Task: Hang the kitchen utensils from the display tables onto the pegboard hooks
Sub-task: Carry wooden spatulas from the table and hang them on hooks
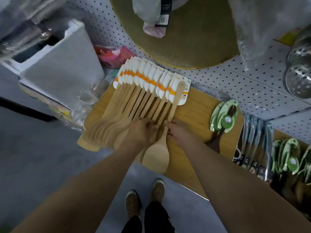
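Observation:
Several wooden spatulas [127,105] with white and orange card labels lie fanned out on a wooden display table [198,111]. My right hand [178,132] grips the handle of the rightmost wooden spatula [175,105], whose blade hangs past the table's front edge. My left hand [139,133] lies over the handles of the neighbouring spatulas, fingers curled onto them; whether it grips one I cannot tell. The white pegboard [244,84] rises behind the table.
Green-carded dark utensils [224,117] lie at the table's right. Blue-handled tools [257,140] and more green-carded ones [289,157] sit further right. A round woven mat [193,39] and perforated metal strainers [299,71] hang on the pegboard. A white box [58,64] stands at left.

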`<state>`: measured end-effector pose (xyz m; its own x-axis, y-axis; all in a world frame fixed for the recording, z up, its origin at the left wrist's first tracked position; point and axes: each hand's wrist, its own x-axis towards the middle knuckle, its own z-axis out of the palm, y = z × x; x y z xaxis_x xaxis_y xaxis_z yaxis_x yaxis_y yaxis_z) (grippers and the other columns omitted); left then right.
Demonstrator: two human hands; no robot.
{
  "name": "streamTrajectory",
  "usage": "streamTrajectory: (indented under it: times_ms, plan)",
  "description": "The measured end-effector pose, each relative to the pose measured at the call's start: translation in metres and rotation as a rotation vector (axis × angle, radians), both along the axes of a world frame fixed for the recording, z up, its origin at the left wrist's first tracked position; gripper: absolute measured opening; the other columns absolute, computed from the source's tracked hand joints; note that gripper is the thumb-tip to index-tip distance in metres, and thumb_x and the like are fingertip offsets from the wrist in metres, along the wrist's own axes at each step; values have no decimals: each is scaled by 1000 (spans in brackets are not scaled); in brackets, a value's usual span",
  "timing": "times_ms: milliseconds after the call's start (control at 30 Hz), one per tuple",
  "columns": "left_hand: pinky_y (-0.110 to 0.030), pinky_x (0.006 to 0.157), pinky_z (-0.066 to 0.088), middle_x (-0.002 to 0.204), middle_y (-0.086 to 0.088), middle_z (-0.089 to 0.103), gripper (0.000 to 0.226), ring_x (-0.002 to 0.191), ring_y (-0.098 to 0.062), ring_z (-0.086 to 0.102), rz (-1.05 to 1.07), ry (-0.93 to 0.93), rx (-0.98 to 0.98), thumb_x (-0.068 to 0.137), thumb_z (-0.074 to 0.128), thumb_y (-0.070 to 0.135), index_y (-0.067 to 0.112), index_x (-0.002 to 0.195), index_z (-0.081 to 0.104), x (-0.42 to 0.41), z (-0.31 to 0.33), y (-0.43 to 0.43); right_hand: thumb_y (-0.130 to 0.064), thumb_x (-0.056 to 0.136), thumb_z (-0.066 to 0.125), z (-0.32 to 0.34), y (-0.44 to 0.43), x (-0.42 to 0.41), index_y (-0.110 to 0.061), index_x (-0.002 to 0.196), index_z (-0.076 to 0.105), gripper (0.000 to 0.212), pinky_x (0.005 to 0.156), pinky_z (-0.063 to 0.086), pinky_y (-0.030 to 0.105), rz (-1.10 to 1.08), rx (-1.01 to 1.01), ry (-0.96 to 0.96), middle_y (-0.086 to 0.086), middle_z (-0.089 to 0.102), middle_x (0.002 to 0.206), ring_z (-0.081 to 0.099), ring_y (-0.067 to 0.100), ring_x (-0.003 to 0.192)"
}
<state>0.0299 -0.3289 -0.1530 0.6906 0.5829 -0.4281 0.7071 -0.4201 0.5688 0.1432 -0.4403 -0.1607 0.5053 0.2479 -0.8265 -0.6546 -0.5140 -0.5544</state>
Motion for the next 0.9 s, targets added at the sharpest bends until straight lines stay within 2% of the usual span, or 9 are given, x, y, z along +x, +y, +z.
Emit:
streamTrajectory:
  times_ms: [100, 200, 267, 467, 567, 667, 700, 800, 900]
  plan:
    - [-39, 94, 51, 120, 0, 64, 47, 106, -21, 62, 9, 54, 16, 83, 60, 62, 29, 115, 70, 12, 0, 0, -24, 97, 66, -1, -19, 7, -17, 99, 68, 8, 93, 57, 42, -44, 1, 0, 7, 72, 103, 69, 22, 97]
    - [-35, 91, 50, 114, -1, 65, 42, 103, -21, 61, -5, 118, 30, 87, 63, 57, 25, 113, 71, 26, 3, -7, -26, 96, 68, 0, -36, 13, -16, 107, 69, 14, 89, 58, 41, -73, 7, 25, 6, 73, 102, 69, 21, 96]
    - [-37, 92, 50, 113, -2, 64, 44, 102, -22, 60, -23, 154, 13, 87, 63, 58, 22, 111, 71, 32, 0, -12, -29, 96, 68, -1, -44, 14, -20, 109, 70, 16, 84, 59, 39, -85, 12, 35, 5, 74, 103, 70, 22, 97]
    - [-45, 91, 51, 109, 4, 58, 41, 98, -20, 56, -90, 291, 100, 83, 52, 66, 34, 102, 69, 30, -5, -17, -29, 97, 67, 14, -73, 6, -17, 116, 70, 23, 73, 53, 33, -72, 33, 10, 6, 71, 108, 65, 21, 96]
    - [-40, 87, 51, 96, 8, 60, 43, 91, -18, 58, -27, 264, 87, 79, 48, 71, 36, 97, 64, 13, 15, -28, -26, 96, 69, 27, -92, -6, -16, 115, 69, 22, 69, 52, 30, -136, 50, -18, 7, 71, 107, 66, 20, 93]
    - [-31, 80, 46, 94, 4, 64, 31, 88, -19, 59, 48, 157, 72, 89, 57, 55, 27, 101, 64, -12, 37, -50, -25, 93, 72, 40, -112, -26, -18, 116, 69, 24, 65, 50, 30, -196, 53, -93, 5, 71, 97, 64, 18, 81]
    - [-31, 81, 49, 93, 2, 66, 30, 88, -19, 63, 96, 92, 24, 91, 60, 48, 21, 103, 65, -19, 39, -59, -24, 93, 73, 45, -119, -33, -17, 114, 70, 23, 64, 50, 30, -215, 57, -100, 4, 70, 93, 63, 17, 78]
    - [-44, 80, 60, 89, -8, 67, 22, 82, -27, 71, 358, -108, -415, 98, 59, 22, 5, 113, 58, -35, 47, -94, -22, 95, 70, 68, -141, -57, -19, 106, 69, 11, 66, 51, 31, -261, 98, -107, 4, 67, 92, 61, 17, 78]
    - [-35, 60, 57, 94, -14, 70, 8, 64, -24, 68, 402, -191, -566, 103, 49, 14, 10, 110, 50, -54, 70, -131, -22, 98, 65, 96, -173, -83, -18, 112, 68, 15, 65, 49, 32, -311, 138, -126, 3, 66, 90, 60, 17, 79]
